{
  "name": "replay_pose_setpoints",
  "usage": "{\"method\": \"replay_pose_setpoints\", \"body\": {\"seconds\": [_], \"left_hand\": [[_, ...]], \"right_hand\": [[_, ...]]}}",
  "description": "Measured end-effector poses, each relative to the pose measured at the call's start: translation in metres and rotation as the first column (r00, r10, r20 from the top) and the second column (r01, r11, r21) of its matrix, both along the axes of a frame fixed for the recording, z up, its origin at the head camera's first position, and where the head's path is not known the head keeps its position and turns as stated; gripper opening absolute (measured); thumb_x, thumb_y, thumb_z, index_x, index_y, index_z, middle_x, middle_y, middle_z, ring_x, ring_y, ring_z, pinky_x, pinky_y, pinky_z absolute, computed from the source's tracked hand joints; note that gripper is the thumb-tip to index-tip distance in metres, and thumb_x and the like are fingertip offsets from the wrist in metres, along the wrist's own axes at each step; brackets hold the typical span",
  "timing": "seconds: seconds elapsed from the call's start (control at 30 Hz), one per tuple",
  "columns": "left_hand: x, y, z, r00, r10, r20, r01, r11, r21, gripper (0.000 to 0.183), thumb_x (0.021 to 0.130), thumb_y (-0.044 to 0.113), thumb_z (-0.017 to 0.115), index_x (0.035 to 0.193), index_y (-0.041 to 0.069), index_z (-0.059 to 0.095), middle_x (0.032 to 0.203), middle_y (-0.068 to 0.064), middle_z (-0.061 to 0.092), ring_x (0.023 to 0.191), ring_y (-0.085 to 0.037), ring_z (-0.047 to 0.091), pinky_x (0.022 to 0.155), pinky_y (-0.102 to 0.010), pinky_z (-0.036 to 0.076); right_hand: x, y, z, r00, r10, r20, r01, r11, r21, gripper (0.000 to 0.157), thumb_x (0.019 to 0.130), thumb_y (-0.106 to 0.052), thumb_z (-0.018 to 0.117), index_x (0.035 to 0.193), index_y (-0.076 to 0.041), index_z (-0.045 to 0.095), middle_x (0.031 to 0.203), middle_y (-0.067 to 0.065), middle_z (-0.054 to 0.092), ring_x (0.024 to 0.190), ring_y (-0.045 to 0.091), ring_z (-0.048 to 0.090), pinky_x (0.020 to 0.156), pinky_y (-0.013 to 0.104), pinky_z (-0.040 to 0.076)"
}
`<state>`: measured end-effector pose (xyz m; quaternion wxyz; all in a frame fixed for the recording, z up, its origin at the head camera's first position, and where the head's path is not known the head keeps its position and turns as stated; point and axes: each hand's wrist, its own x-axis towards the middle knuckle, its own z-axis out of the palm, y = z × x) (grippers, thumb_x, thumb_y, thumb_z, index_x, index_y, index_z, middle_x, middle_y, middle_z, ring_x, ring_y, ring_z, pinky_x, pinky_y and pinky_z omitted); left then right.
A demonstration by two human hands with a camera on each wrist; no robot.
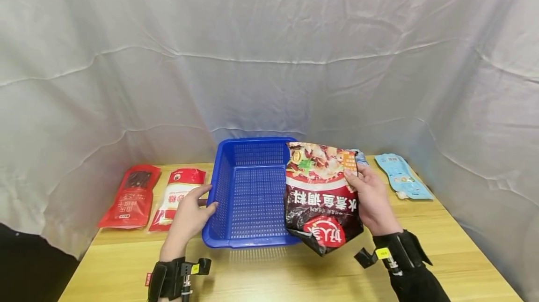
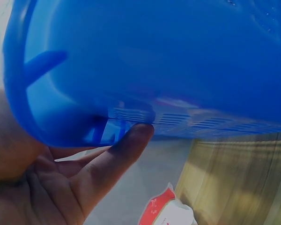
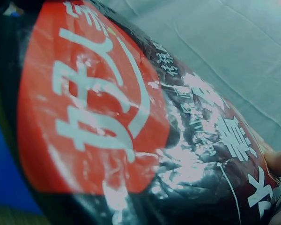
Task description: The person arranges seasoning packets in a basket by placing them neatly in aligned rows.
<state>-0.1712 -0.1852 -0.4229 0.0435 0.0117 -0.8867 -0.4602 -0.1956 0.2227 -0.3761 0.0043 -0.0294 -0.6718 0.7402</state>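
The basket (image 1: 252, 243) sits on the desk (image 1: 269, 278), with the curtain (image 1: 261, 82) behind it and the near part of the desk before it. At the basket's left rim is the left hand (image 1: 193, 210). To the basket's left lies the sugar bag (image 1: 181, 189), partly behind that hand, and farther left the chilli bag (image 1: 130, 201), near the sugar bag. Over the basket's right side, as the head view shows it, is the seasoning bag (image 1: 320, 199), in the right hand (image 1: 372, 196). Right of the basket, a package (image 1: 361, 158) is mostly hidden behind that bag and hand; the flat pouch (image 1: 403, 175) lies on the desk, well apart from the basket.
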Motion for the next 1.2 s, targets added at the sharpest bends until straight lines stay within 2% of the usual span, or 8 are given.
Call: {"method": "replay_pose_setpoints", "body": {"seconds": [0.3,0.47,0.73,0.9,1.2], "left_hand": [[-0.009,0.028,-0.001,1.000,-0.021,-0.017,0.021,1.000,0.019,0.055,0.096,0.003,0.069,0.148,-0.005,0.051,0.147,-0.030,0.053,0.115,-0.049,0.066,0.080,-0.051,0.064],[-0.015,0.043,0.000,0.999,-0.029,-0.020,0.029,1.000,0.005,0.056,0.096,0.003,0.070,0.148,-0.004,0.052,0.146,-0.030,0.054,0.115,-0.049,0.067,0.080,-0.051,0.064],[-0.021,0.068,0.004,0.999,-0.049,-0.022,0.049,0.999,0.022,0.056,0.095,0.000,0.070,0.147,-0.006,0.051,0.146,-0.032,0.052,0.115,-0.050,0.067,0.078,-0.050,0.064],[-0.024,0.083,0.006,0.998,-0.058,-0.023,0.059,0.998,0.032,0.056,0.095,0.000,0.070,0.147,-0.006,0.052,0.144,-0.033,0.054,0.113,-0.050,0.067,0.076,-0.050,0.064],[-0.025,0.089,0.005,0.999,-0.032,-0.016,0.032,0.999,0.033,0.060,0.095,0.004,0.073,0.150,-0.004,0.049,0.147,-0.031,0.051,0.112,-0.048,0.068,0.074,-0.047,0.065]], "right_hand": [[-0.002,-0.009,0.000,1.000,0.000,0.009,0.000,0.997,-0.081,0.053,0.111,-0.018,0.051,0.155,-0.001,0.030,0.149,0.020,0.048,0.116,0.013,0.063,0.095,0.027,0.056],[-0.003,-0.009,-0.003,1.000,-0.009,0.022,0.011,0.994,-0.109,0.049,0.110,-0.015,0.051,0.153,-0.002,0.034,0.146,0.021,0.051,0.113,0.015,0.065,0.092,0.028,0.057],[-0.006,-0.004,-0.010,1.000,0.023,0.004,-0.022,0.985,-0.171,0.047,0.110,-0.012,0.050,0.153,-0.002,0.034,0.148,0.020,0.050,0.118,0.017,0.062,0.095,0.029,0.056],[-0.005,0.004,-0.012,1.000,0.025,-0.006,-0.026,0.980,-0.198,0.046,0.109,-0.011,0.051,0.151,-0.001,0.036,0.143,0.020,0.054,0.116,0.017,0.065,0.095,0.030,0.057],[-0.005,0.004,-0.014,0.999,0.034,-0.016,-0.037,0.978,-0.204,0.045,0.109,-0.011,0.051,0.151,-0.001,0.036,0.142,0.020,0.055,0.114,0.017,0.066,0.095,0.031,0.058]]}}
